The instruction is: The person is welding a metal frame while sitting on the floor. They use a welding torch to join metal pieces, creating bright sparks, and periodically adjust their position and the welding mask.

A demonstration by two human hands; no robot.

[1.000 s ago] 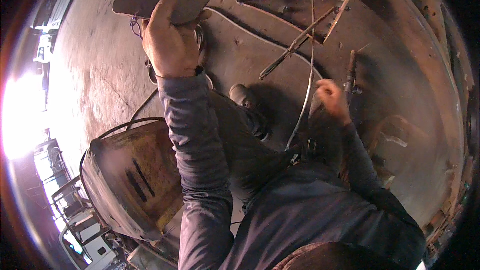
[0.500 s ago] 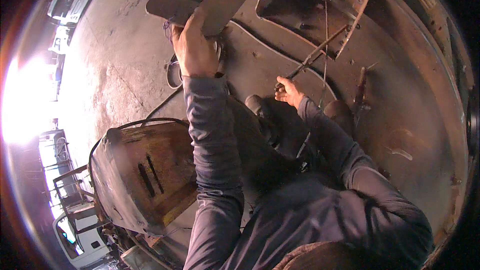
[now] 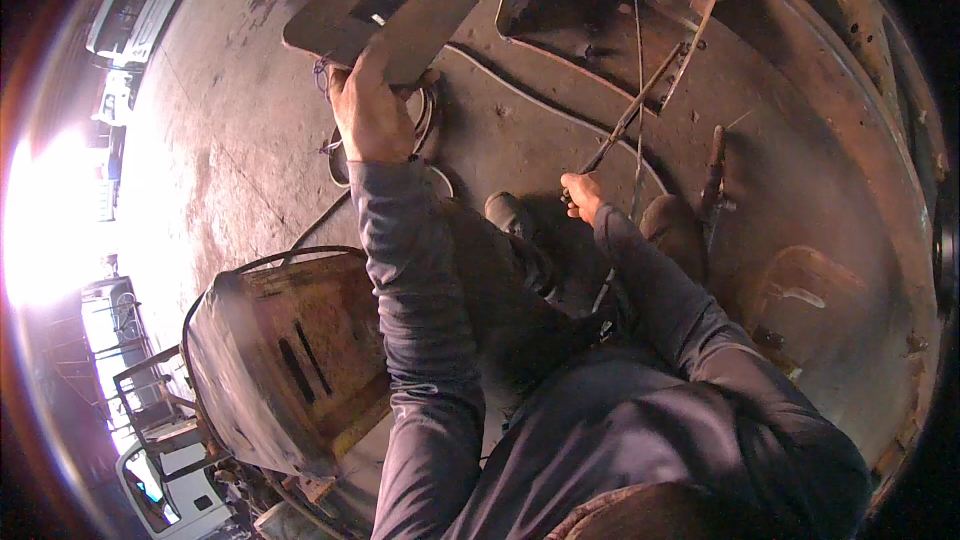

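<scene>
My left hand grips the lower edge of a dark, flat hand-held welding shield with a rectangular window. The shield is out in front of me, at the upper left, its rounded corners showing. Closer to my knees, my right hand is closed round the near end of a long, thin, dark rod-like tool. Its far end reaches the edge of a rusty metal box-shaped part; whether it touches cannot be told. A thin straight rod or wire crosses the tool.
A pale cable curves over the floor, and a loose coil lies below the shield. Another handled tool stands right of my knee. A rusty, worn container is at my left. Curved metal walling rises at the right.
The shield has shifted left and tilted, so its window shows more fully. My right hand has closed more tightly on the rod-like tool, whose angle is slightly steeper. The whole view has drifted slightly.
</scene>
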